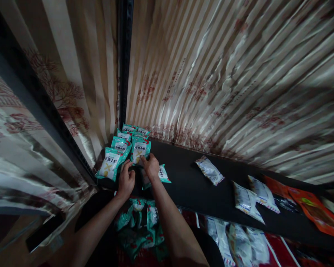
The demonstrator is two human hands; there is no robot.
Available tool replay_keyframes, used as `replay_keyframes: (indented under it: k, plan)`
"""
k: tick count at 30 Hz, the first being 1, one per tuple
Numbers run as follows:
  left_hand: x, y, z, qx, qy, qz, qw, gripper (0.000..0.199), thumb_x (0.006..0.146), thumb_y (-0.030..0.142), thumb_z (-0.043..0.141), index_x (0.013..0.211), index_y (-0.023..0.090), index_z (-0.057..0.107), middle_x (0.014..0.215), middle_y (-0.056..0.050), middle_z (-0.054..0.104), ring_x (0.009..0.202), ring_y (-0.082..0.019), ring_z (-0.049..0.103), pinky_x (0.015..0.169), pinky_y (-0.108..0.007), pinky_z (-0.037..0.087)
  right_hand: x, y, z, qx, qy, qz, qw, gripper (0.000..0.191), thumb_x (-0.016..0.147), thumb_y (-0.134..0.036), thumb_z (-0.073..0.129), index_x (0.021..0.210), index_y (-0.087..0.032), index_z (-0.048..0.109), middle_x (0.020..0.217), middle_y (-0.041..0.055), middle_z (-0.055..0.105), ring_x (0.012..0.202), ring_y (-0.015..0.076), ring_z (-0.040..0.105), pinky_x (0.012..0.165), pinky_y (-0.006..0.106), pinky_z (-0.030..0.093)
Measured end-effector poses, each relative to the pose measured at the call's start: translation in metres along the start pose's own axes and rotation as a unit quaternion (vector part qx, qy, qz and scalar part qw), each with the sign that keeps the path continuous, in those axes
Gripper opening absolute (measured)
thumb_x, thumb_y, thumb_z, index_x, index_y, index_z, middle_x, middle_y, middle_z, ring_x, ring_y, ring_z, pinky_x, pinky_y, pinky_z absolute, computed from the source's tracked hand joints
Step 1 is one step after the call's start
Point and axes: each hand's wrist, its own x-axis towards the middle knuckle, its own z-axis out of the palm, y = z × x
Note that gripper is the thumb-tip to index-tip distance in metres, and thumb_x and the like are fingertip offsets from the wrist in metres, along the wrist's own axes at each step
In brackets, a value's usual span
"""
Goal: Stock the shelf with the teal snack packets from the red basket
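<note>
Small teal-and-white snack packets lean in two short rows at the left end of a black shelf. My right hand [150, 167] has its thumb and fingers at the lower right edge of the front packet [140, 149] in the right row. My left hand [126, 182] is by that packet's lower left corner, thumb and fingers apart. Beside the left hand stands the front packet [110, 163] of the left row. Another teal packet [164, 174] lies on the shelf, partly hidden behind my right hand and wrist.
White packets [210, 170] lie farther right on the black shelf [183, 185], then orange bags [314, 207]. Below the front edge are a heap of teal packets [140, 230] and several white ones [239, 241]. A dark metal post [125, 63] and patterned curtains [197, 74] enclose the shelf.
</note>
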Motion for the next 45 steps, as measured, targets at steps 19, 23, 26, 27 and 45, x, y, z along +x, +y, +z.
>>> replay_keyframes:
  k: [19, 23, 26, 27, 45]
  plan:
    - [0.006, -0.012, -0.009, 0.166, -0.018, 0.143, 0.976, 0.035, 0.08, 0.008, 0.039, 0.111, 0.014, 0.056, 0.12, -0.013, 0.057, 0.116, -0.024, 0.05, 0.098, -0.044, 0.043, 0.017, -0.011, 0.004, -0.108, -0.147, -0.03, 0.983, 0.022, 0.081, -0.033, 0.057, 0.096, -0.017, 0.062, 0.095, 0.0087, 0.069, 0.088, 0.0185, 0.062, 0.069, 0.024, 0.041]
    - [0.006, -0.011, -0.01, 0.188, -0.036, 0.168, 0.967, 0.036, 0.08, 0.007, 0.039, 0.111, 0.013, 0.056, 0.123, -0.013, 0.056, 0.119, -0.024, 0.048, 0.101, -0.044, 0.042, 0.018, -0.013, 0.007, -0.097, -0.144, -0.033, 0.984, 0.02, 0.081, -0.03, 0.057, 0.094, -0.016, 0.063, 0.093, 0.009, 0.069, 0.084, 0.0175, 0.062, 0.067, 0.023, 0.04]
    - [0.004, -0.013, -0.01, 0.195, -0.051, 0.185, 0.962, 0.039, 0.079, 0.006, 0.038, 0.113, 0.012, 0.056, 0.126, -0.012, 0.055, 0.122, -0.024, 0.045, 0.103, -0.044, 0.04, 0.017, -0.014, 0.007, -0.082, -0.137, -0.035, 0.987, 0.019, 0.081, -0.029, 0.058, 0.093, -0.016, 0.063, 0.091, 0.0083, 0.069, 0.081, 0.0167, 0.062, 0.065, 0.023, 0.04]
    - [0.004, -0.013, -0.01, 0.196, -0.053, 0.188, 0.961, 0.04, 0.079, 0.005, 0.038, 0.114, 0.012, 0.056, 0.126, -0.012, 0.055, 0.123, -0.024, 0.044, 0.104, -0.044, 0.039, 0.016, -0.014, 0.007, -0.08, -0.136, -0.036, 0.987, 0.019, 0.081, -0.03, 0.058, 0.093, -0.016, 0.063, 0.091, 0.0081, 0.069, 0.081, 0.0164, 0.062, 0.065, 0.022, 0.04]
    - [0.001, -0.016, -0.009, 0.218, -0.067, 0.195, 0.954, 0.043, 0.078, 0.006, 0.039, 0.116, 0.011, 0.058, 0.13, -0.013, 0.054, 0.128, -0.025, 0.039, 0.105, -0.045, 0.039, -0.005, -0.006, 0.0, -0.047, 0.005, -0.156, 0.987, 0.028, 0.084, -0.026, 0.052, 0.109, -0.016, 0.059, 0.104, 0.0115, 0.065, 0.096, 0.0204, 0.059, 0.083, 0.03, 0.044]
